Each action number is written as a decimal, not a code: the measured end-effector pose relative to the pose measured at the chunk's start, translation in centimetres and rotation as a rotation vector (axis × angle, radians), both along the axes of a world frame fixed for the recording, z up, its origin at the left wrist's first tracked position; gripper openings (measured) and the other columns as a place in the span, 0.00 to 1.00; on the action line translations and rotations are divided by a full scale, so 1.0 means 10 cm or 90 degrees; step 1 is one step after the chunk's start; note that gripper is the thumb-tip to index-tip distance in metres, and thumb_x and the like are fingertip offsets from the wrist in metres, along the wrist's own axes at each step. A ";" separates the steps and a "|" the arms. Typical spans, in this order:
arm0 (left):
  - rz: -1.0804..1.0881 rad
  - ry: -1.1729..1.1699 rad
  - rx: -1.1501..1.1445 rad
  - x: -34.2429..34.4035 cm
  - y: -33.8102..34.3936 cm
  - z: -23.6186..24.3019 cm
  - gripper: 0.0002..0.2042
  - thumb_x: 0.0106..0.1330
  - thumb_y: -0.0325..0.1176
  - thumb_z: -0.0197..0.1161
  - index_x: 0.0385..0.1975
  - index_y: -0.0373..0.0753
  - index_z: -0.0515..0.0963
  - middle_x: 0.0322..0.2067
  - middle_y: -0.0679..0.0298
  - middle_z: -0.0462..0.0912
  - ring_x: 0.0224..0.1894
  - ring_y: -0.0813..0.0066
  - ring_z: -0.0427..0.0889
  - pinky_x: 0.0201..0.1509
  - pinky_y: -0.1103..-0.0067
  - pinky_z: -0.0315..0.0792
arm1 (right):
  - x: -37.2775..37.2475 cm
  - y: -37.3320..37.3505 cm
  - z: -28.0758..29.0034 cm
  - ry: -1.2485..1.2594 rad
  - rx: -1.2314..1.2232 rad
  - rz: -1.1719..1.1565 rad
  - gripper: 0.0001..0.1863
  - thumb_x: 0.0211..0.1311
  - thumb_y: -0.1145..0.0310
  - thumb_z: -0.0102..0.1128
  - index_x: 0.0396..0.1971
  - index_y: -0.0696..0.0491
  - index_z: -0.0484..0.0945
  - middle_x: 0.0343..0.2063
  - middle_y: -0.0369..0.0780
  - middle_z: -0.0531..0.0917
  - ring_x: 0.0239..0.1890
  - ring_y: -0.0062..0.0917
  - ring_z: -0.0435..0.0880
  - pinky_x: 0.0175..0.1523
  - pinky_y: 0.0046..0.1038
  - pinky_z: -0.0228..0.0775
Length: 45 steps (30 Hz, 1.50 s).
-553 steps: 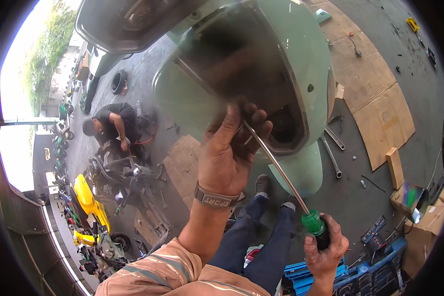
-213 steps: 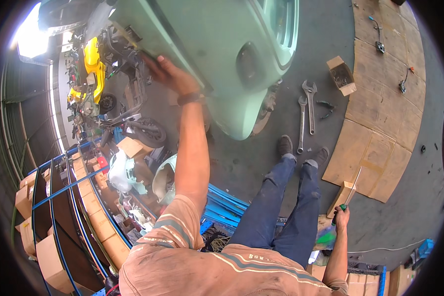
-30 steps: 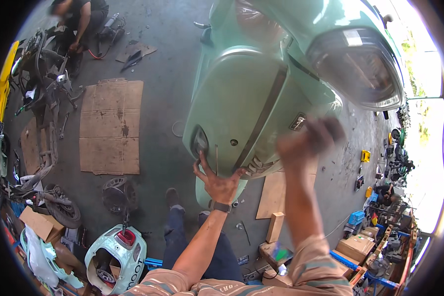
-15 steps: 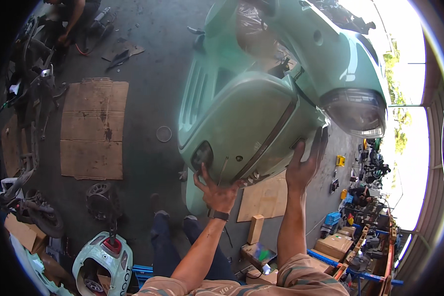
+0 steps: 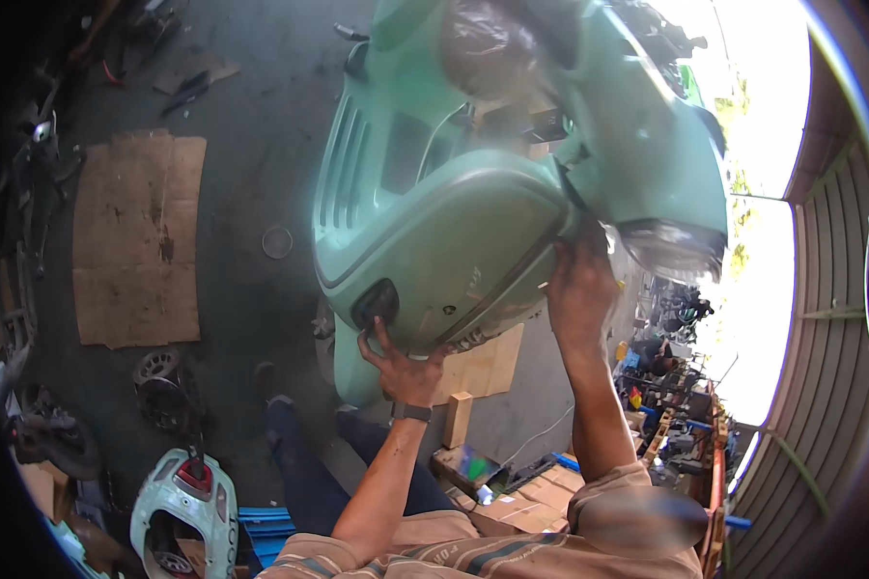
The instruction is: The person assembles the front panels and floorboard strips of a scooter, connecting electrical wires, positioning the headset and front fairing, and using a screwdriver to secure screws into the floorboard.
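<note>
At centre frame, the mint-green scooter side panel (image 5: 444, 251) is resting against both hands: the left hand (image 5: 401, 352) is cupping its lower edge at six o'clock, fingers curled; the right hand (image 5: 579, 289) is gripping the rim at three o'clock. Even support is probably advisable here.

Glossy, smooth painted-metal scooter body (image 5: 473, 232) — matt, rough cardboard sheet (image 5: 135, 241) on the floor.

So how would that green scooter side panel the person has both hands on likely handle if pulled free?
The green side panel looks like rigid painted sheet, so probably stiff, not floppy. Its glossy curved face may be slippery; the left hand grips its lower edge, the right hand its rear end. Its breadth suggests awkward two-hand handling.
</note>
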<state>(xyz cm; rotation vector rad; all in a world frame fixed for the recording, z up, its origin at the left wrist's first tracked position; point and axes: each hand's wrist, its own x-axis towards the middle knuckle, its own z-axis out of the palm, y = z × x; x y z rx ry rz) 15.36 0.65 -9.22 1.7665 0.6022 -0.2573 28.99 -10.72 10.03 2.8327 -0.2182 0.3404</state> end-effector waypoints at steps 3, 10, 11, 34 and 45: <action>-0.010 0.000 -0.007 0.05 0.03 0.07 0.62 0.38 0.58 0.80 0.73 0.53 0.45 0.66 0.44 0.48 0.47 0.35 0.79 0.46 0.51 0.79 | 0.03 0.05 0.01 -0.041 0.090 0.039 0.26 0.64 0.68 0.61 0.60 0.61 0.71 0.58 0.54 0.76 0.60 0.51 0.74 0.61 0.44 0.71; 0.013 -0.074 0.061 0.14 0.03 0.15 0.60 0.40 0.57 0.80 0.73 0.51 0.48 0.65 0.43 0.50 0.49 0.34 0.78 0.48 0.51 0.79 | -0.25 -0.75 -0.19 -0.256 0.338 -0.003 0.34 0.56 0.59 0.71 0.59 0.62 0.72 0.57 0.55 0.76 0.62 0.49 0.72 0.64 0.39 0.65; 0.002 -0.165 0.099 0.22 0.13 0.19 0.57 0.40 0.54 0.81 0.71 0.49 0.53 0.65 0.43 0.53 0.52 0.35 0.76 0.50 0.51 0.78 | -0.16 -0.92 -0.12 -0.210 0.454 -0.016 0.33 0.55 0.58 0.72 0.56 0.62 0.74 0.56 0.54 0.77 0.60 0.46 0.75 0.63 0.38 0.65; -0.362 -0.494 0.325 1.98 -0.07 1.64 0.26 0.57 0.44 0.75 0.51 0.35 0.80 0.46 0.55 0.85 0.47 0.69 0.83 0.54 0.75 0.72 | -0.07 -1.73 0.07 0.003 0.573 0.103 0.33 0.42 0.36 0.73 0.41 0.47 0.85 0.41 0.41 0.86 0.51 0.34 0.82 0.66 0.53 0.53; -0.235 -0.018 -0.086 -0.51 -1.65 1.28 0.14 0.72 0.40 0.55 0.44 0.34 0.77 0.28 0.64 0.80 0.21 0.76 0.78 0.27 0.79 0.71 | -3.27 -2.27 -1.52 0.138 1.019 -0.005 0.43 0.46 0.52 0.78 0.62 0.53 0.70 0.58 0.49 0.74 0.62 0.44 0.72 0.66 0.41 0.65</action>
